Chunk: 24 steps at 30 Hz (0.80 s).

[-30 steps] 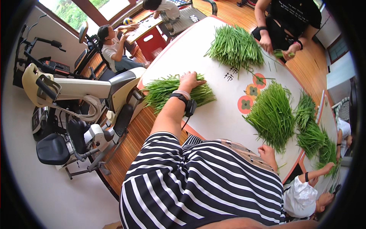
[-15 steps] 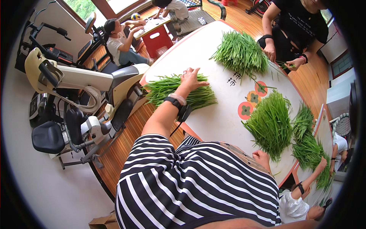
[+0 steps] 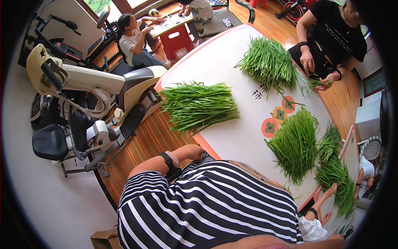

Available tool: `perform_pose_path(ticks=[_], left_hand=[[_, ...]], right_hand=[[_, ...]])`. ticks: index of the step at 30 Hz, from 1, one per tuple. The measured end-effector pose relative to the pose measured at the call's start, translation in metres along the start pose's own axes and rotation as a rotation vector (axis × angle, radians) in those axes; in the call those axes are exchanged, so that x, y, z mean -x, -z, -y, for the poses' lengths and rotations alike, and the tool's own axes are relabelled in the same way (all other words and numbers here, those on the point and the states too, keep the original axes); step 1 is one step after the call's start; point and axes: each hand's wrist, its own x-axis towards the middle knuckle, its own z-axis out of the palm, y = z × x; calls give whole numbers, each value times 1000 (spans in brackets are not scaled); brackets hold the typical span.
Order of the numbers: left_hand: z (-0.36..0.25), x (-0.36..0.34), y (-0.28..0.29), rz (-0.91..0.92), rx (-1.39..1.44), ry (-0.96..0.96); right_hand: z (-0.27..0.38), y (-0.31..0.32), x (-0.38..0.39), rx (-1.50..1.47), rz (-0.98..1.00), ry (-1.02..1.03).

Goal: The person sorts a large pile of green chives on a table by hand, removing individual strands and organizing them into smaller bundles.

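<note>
A pile of garlic chives (image 3: pixel 201 106) lies on the left side of the white table (image 3: pixel 224 143), its stalks set mostly lengthwise. My left hand (image 3: pixel 193 152) is off that pile, drawn in low against my striped clothing near the table's orange edge. Its fingers are hidden, so I cannot tell what they hold. Of my right hand (image 3: pixel 282 187) only a sliver of skin shows past my clothing at the near edge. Another chive heap (image 3: pixel 293 145) lies just beyond it. A third heap (image 3: pixel 269 62) sits at the far end.
Across the table a person in black (image 3: pixel 331 37) holds a few chives (image 3: pixel 317 81). At the right, other people's hands touch more chives (image 3: pixel 336 176) on a neighbouring surface. Exercise machines (image 3: pixel 95 99) stand at the left. Two people sit around a red table (image 3: pixel 176 43) further back.
My left hand has let go of the left chive pile and pulled back toward my body. My right hand has slipped mostly behind my clothing. The person opposite has shifted their hands.
</note>
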Motion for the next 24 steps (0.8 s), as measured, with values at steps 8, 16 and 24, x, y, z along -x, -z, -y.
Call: perform_pose_path(ticks=[8,16,24], left_hand=[[26,-73,-86,-157,832,-100],[10,-96,-130,-63,658,-21],[-6,-101,-163,-41,532,90]], right_hand=[[33,14,3,-93,45,-214],[54,20,12,-155,-16,-78],[63,16,22,-255,-128,-8]])
